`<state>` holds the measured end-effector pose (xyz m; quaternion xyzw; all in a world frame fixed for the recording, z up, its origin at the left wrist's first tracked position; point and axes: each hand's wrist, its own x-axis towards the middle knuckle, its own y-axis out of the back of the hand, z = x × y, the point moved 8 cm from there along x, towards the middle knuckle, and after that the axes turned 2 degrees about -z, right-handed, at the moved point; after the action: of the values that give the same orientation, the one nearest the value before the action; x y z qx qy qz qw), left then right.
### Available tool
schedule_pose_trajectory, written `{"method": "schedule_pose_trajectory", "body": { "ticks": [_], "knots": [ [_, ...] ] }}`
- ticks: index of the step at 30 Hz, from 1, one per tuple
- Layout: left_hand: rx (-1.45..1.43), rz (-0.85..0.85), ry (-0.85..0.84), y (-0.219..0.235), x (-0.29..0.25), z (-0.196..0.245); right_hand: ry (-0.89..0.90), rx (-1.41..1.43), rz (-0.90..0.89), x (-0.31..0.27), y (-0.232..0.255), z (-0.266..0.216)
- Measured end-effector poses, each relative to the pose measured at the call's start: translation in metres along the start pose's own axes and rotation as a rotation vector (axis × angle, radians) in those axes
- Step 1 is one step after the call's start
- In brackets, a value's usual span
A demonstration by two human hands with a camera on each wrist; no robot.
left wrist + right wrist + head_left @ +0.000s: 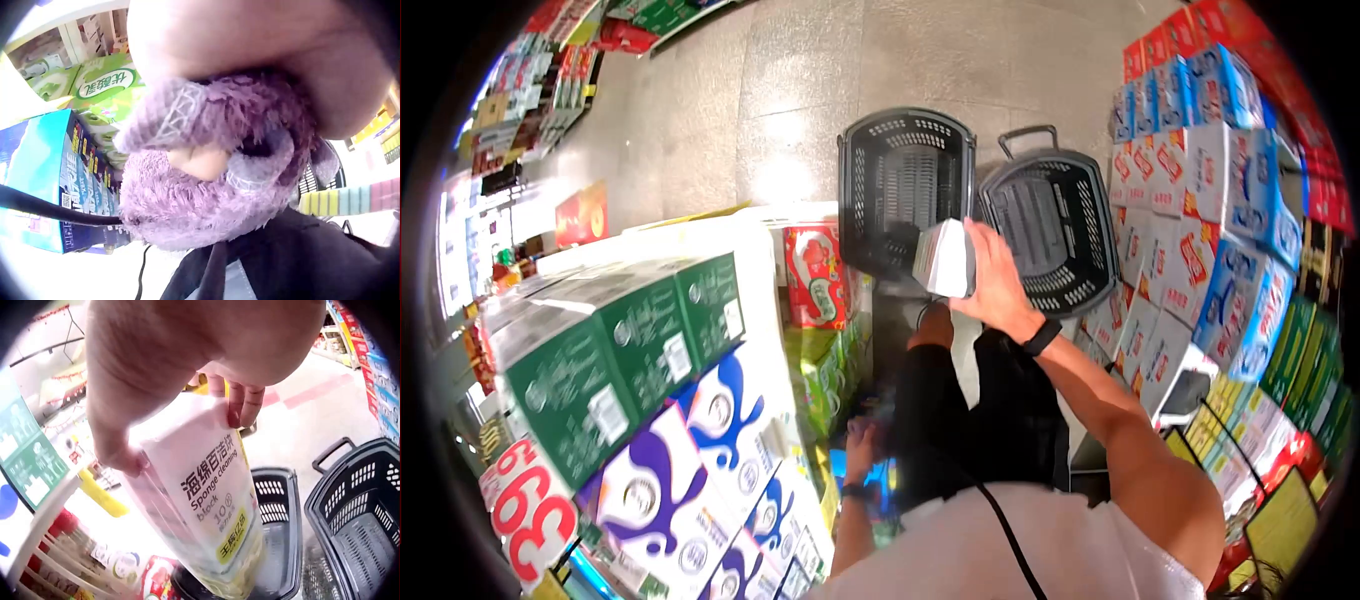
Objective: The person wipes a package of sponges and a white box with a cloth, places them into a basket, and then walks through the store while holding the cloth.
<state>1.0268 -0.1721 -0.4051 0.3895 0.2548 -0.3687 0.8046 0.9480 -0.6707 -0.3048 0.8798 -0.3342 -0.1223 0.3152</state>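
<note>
My right hand (998, 285) grips a white pack of sponge cleaning blocks (945, 258) above the near edge of a black basket (850, 170). In the right wrist view, thumb and fingers of the hand (187, 369) pinch the top end of the upright pack (209, 500). A second black basket (1100, 230) stands to the right. My left hand (862, 440) hangs low by my left leg; in the left wrist view the hand (262, 50) is around a fluffy purple item (181, 200), with a fingertip showing through it.
Stacked green cartons (570, 390) and white-and-purple cartons (650, 490) stand on the left, with a red package (813, 280) beside the basket. White and blue boxes (1245, 280) are piled on the right. Tiled floor (800, 80) lies beyond the baskets.
</note>
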Motion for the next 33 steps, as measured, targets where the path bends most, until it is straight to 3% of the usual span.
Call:
{"method": "schedule_pose_trajectory", "body": {
  "ticks": [2,4,6,7,9,10,12,14,16,18,20,21,24,26,28,29,30,32,33],
  "knots": [
    [-0.262,-0.154,0.355,-0.005,-0.026,0.039,-0.026,-0.002,0.035,-0.023,0.051,-0.027],
    [0.047,-0.202,0.050,-0.005,-0.011,0.031,-0.026,0.040,0.112,-0.046,0.100,-0.048],
    [0.252,-0.116,-0.187,-0.001,-0.024,0.090,-0.016,0.056,0.193,-0.070,0.142,-0.065],
    [0.262,-0.122,-0.209,-0.002,-0.021,0.101,-0.016,0.060,0.207,-0.082,0.163,-0.074],
    [-0.283,0.031,0.072,0.012,-0.005,0.103,-0.006,0.020,0.270,-0.105,0.200,-0.092],
    [-0.275,0.022,0.052,0.013,-0.002,0.125,0.000,-0.011,0.300,-0.117,0.214,-0.102],
    [-0.336,-0.037,-0.175,0.008,0.002,0.180,0.021,-0.036,0.347,-0.136,0.236,-0.119],
    [-0.053,-0.139,-0.145,0.006,0.038,0.187,0.035,-0.065,0.408,-0.155,0.255,-0.139],
    [-0.023,-0.055,-0.271,-0.002,0.043,0.237,0.056,0.015,0.442,-0.169,0.268,-0.155],
    [-0.027,-0.207,-0.330,-0.020,0.043,0.288,0.022,-0.001,0.475,-0.187,0.276,-0.172],
    [0.089,-0.303,-0.562,-0.044,0.017,0.351,-0.039,-0.014,0.508,-0.205,0.278,-0.183],
    [0.132,-0.376,-0.506,-0.057,-0.005,0.376,-0.064,-0.044,0.524,-0.214,0.275,-0.185],
    [0.293,-0.638,-0.702,-0.104,-0.043,0.418,-0.189,-0.087,0.595,-0.244,0.267,-0.192],
    [0.396,-0.744,-0.952,-0.129,-0.083,0.438,-0.285,-0.100,0.685,-0.265,0.257,-0.195],
    [0.326,-0.827,-1.200,-0.142,-0.150,0.461,-0.375,-0.133,0.786,-0.286,0.244,-0.195],
    [0.395,-0.912,-1.141,-0.155,-0.161,0.454,-0.429,-0.147,0.857,-0.297,0.240,-0.196],
    [0.645,-0.929,-1.147,-0.168,-0.172,0.446,-0.462,-0.158,0.892,-0.305,0.237,-0.200],
    [0.507,-0.862,-1.338,-0.175,-0.211,0.447,-0.583,-0.264,0.977,-0.331,0.234,-0.209],
    [0.515,-0.906,-1.357,-0.183,-0.222,0.440,-0.615,-0.279,1.009,-0.342,0.233,-0.214]
  ]
}}
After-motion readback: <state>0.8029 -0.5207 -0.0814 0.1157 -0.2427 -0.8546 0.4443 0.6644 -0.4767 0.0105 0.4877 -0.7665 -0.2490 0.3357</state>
